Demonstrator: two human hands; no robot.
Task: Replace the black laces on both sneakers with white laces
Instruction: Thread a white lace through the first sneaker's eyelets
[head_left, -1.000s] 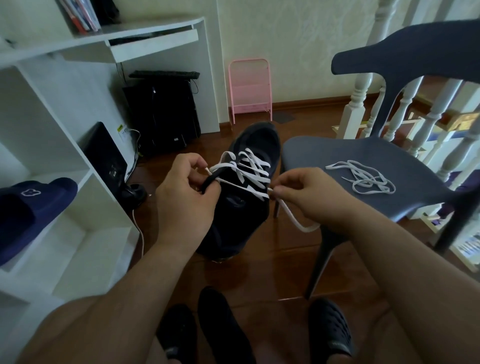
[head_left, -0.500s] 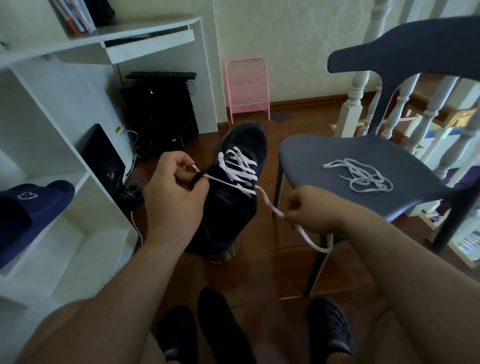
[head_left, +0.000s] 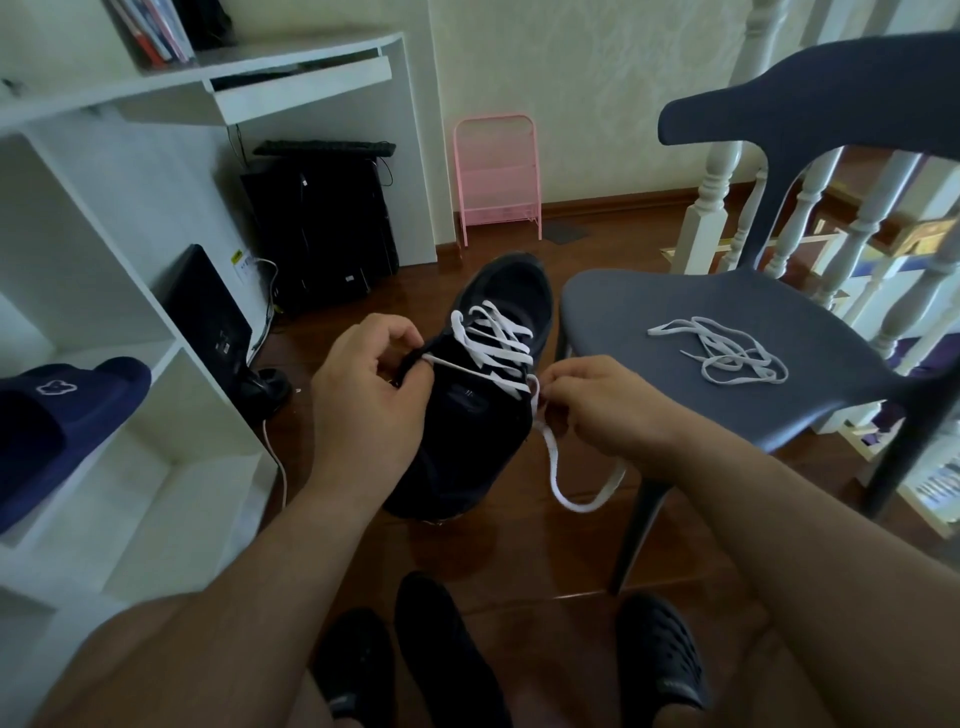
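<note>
A black sneaker (head_left: 483, 415) is held up in front of me, toe pointing away, with a white lace (head_left: 493, 343) crossed through its eyelets. My left hand (head_left: 369, 400) grips the sneaker's left collar and pinches the lace's thin tip there. My right hand (head_left: 597, 405) pinches the other lace end at the shoe's right side; its free tail (head_left: 566, 483) loops down below the hand. A second white lace (head_left: 722, 358) lies loose in a tangle on the chair seat. Another black sneaker (head_left: 447, 649) lies on the floor between my feet.
A dark blue chair (head_left: 649, 301) stands right of the sneaker, white banister posts (head_left: 706, 218) behind it. A white shelf unit (head_left: 104, 322) on the left holds a navy slipper (head_left: 57, 421). A black computer tower (head_left: 322, 228) and pink rack (head_left: 496, 176) stand by the wall.
My right hand has come back up to the shoe's right eyelets after pulling the lace out to the lower right. The left hand has kept its grip on the collar.
</note>
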